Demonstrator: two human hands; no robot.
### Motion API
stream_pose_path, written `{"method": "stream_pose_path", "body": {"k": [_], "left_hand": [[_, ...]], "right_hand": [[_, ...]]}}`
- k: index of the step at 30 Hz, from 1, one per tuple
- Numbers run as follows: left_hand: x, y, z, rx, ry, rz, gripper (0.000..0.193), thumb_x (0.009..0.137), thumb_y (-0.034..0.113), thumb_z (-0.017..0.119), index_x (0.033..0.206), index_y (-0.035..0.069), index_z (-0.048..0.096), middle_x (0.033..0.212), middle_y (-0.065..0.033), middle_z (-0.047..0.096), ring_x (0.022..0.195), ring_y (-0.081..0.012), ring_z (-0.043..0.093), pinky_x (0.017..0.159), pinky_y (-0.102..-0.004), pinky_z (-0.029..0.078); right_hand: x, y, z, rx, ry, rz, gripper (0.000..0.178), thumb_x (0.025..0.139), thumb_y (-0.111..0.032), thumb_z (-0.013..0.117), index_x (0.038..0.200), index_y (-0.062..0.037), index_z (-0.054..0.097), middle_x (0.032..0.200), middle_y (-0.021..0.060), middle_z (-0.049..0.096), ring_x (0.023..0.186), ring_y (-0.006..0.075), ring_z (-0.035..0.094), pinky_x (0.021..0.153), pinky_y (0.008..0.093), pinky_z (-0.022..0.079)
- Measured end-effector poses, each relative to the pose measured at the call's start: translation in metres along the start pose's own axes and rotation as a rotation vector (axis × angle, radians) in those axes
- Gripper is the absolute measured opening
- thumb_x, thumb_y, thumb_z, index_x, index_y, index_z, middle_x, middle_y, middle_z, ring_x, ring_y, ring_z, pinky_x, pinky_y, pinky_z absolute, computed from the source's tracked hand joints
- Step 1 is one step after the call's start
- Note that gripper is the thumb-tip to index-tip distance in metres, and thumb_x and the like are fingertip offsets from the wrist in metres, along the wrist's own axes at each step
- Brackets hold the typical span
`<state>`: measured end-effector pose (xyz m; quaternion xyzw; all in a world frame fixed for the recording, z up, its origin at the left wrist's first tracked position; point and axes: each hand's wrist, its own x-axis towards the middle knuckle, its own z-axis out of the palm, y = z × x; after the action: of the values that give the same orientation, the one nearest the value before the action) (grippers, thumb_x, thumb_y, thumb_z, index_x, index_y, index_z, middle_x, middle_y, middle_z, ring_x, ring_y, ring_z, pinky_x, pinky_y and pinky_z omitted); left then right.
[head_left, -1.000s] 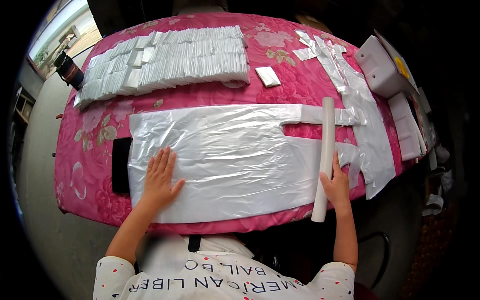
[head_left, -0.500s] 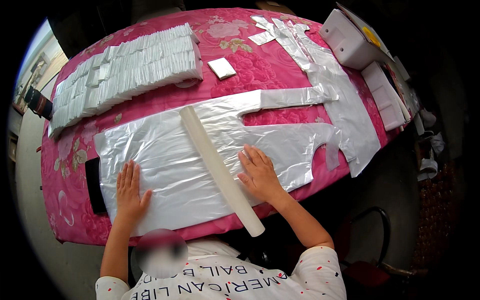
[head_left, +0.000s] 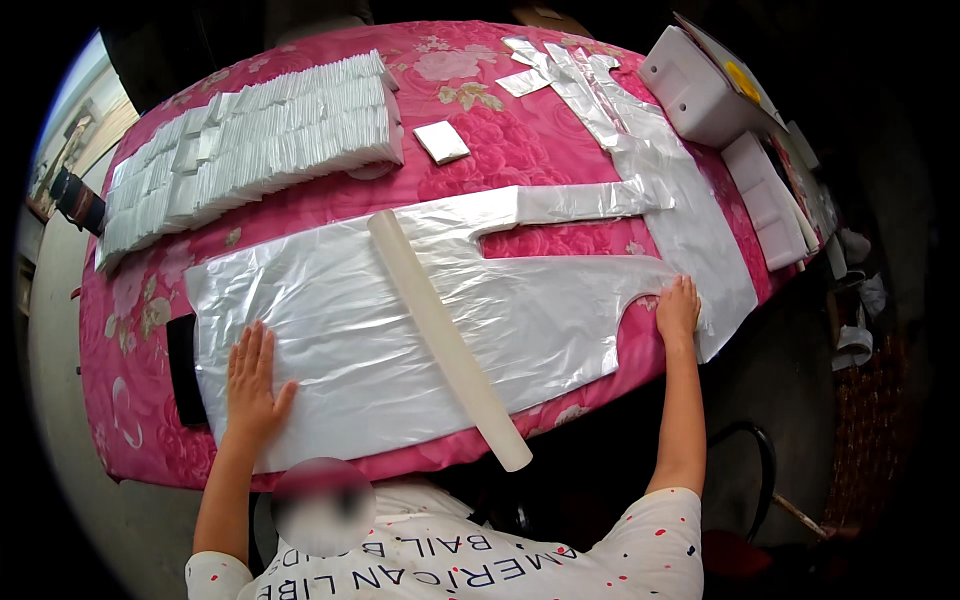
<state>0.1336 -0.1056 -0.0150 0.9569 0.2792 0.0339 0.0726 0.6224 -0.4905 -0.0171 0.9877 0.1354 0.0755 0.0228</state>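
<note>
Left hand [head_left: 257,392] outstretched flat on plastic bag [head_left: 340,345], right hand [head_left: 680,306] curled at handle [head_left: 615,280], grip unclear

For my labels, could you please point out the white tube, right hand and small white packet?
White tube [head_left: 448,339]: head view, middle of its length.
Right hand [head_left: 679,312]: head view, its back.
Small white packet [head_left: 441,142]: head view, top face.

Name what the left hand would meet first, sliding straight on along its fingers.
Beyond the white plastic bag under it and a strip of floral tablecloth, the left hand would probably meet the stacked white packets first.
</note>
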Motion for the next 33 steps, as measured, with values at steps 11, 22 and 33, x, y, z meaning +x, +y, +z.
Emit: {"method": "stream_pose_path", "body": {"k": [11,22,33], "left_hand": [[0.034,0.089,-0.007,-0.401,0.038,0.254,0.074,0.080,0.025,0.060,0.138,0.001,0.021,0.145,-0.0238,0.012,0.134,-0.0424,0.010,0.107,-0.0482,0.016],[0.065,0.204,0.025,-0.459,-0.029,0.548,0.065,0.077,0.047,0.056,0.129,0.010,0.043,0.145,-0.0239,0.013,0.132,-0.0489,0.003,0.101,-0.0611,0.017],[0.063,0.203,0.007,-0.644,0.064,0.571,0.065,0.079,0.029,0.063,0.132,0.003,0.035,0.142,-0.0194,0.024,0.132,-0.0373,0.021,0.105,-0.0461,0.024]], "right_hand": [[-0.047,-0.091,-0.009,0.476,0.027,-0.733,0.047,0.083,-0.018,0.053,0.124,0.0029,0.046,0.133,0.0205,0.041,0.123,0.0334,0.038,0.104,0.0392,0.028],[0.006,0.018,0.030,0.347,0.225,-0.356,0.033,0.085,-0.014,0.049,0.113,0.0007,0.056,0.119,0.0175,0.054,0.114,0.0320,0.048,0.099,0.0366,0.035],[-0.078,-0.105,-0.087,0.791,0.227,-0.456,0.017,0.067,-0.005,0.066,0.068,-0.0036,0.049,0.062,0.0077,0.052,0.054,0.0214,0.052,0.051,0.0315,0.041]]}}
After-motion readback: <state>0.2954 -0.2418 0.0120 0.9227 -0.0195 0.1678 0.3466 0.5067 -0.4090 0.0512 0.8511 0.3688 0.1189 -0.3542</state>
